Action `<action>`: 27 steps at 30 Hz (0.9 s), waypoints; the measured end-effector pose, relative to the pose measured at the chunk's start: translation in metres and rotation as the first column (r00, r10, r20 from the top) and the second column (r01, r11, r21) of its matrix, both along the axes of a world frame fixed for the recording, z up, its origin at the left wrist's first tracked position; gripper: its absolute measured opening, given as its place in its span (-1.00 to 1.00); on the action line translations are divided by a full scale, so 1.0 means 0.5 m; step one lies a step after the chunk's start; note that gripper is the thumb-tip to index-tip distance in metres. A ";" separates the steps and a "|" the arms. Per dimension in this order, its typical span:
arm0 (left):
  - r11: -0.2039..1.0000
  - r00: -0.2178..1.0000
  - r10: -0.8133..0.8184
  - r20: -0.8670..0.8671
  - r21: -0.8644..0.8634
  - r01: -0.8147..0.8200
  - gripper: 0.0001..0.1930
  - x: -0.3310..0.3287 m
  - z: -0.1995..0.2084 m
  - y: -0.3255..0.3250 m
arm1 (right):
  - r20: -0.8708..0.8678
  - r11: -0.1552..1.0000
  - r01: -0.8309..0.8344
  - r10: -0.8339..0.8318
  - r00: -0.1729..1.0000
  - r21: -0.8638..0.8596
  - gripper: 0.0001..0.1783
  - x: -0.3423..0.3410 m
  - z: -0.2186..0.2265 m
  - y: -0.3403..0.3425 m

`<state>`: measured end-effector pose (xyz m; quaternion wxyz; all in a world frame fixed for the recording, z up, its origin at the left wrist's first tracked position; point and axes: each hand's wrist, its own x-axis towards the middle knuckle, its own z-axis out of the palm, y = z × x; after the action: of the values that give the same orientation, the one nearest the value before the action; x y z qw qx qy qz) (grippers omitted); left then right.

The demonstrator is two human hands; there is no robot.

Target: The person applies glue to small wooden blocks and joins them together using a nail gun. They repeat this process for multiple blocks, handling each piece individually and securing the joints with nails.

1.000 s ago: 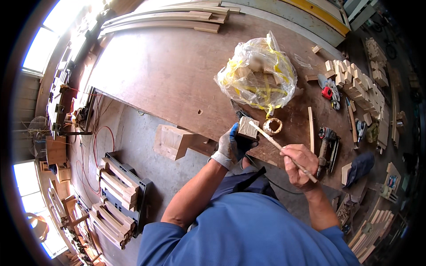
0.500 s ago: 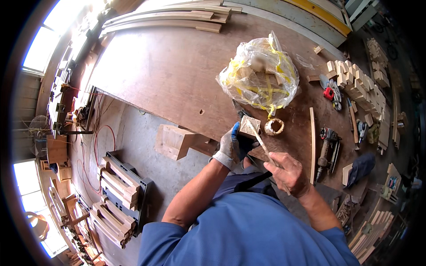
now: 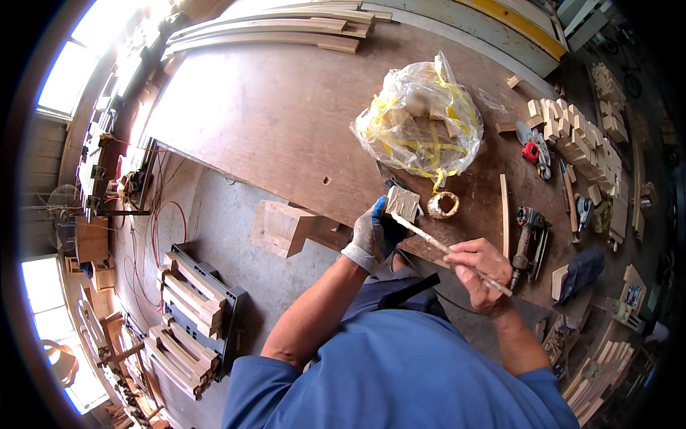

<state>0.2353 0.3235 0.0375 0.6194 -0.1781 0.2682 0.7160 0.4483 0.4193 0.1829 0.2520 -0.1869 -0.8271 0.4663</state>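
My left hand [image 3: 369,234], in a white and blue work glove, is closed around a small wooden block [image 3: 403,203]. The block's upper face is smeared with a pale, glue-like paste. Bare and pinching, my right hand [image 3: 481,272] grips a thin pale stick [image 3: 446,249], whose whitish tip reaches the block's lower left edge by the gloved fingers. To the right of the block stands a small round pot [image 3: 443,205] with a crusted rim. Part of the block is hidden behind the glove.
A crumpled clear plastic bag [image 3: 429,118] with yellow strips lies on the brown worktable [image 3: 271,121]. Right of it are a wood strip [image 3: 504,214], a nail gun [image 3: 527,239], a red tape measure [image 3: 530,151] and stacked wood blocks [image 3: 582,143]. A large wooden piece [image 3: 279,227] juts out below the table's edge.
My right hand has shifted right and turned the stick flatter. Its tip has moved from the block's pasted face to the lower left edge. My left hand and the block have barely moved.
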 end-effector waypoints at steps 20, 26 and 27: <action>0.977 0.989 -0.146 -0.007 0.157 0.145 -0.44 -0.002 -0.007 -0.027 | -0.081 0.969 0.093 -0.114 0.990 -0.230 -0.79 -0.001 -0.016 0.052; 0.982 0.994 -0.106 0.027 0.158 0.100 -0.46 -0.002 -0.009 -0.025 | -0.019 0.998 -0.065 0.066 0.998 0.019 -0.80 0.006 -0.007 0.051; 0.983 0.995 -0.101 0.015 0.158 0.097 -0.46 -0.002 -0.007 -0.026 | -0.019 0.997 -0.053 0.054 0.998 0.059 -0.78 0.005 -0.005 0.052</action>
<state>0.2342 0.3105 0.0340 0.6694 -0.1233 0.2124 0.7012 0.4506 0.4452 0.1806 0.2532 -0.1523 -0.8426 0.4503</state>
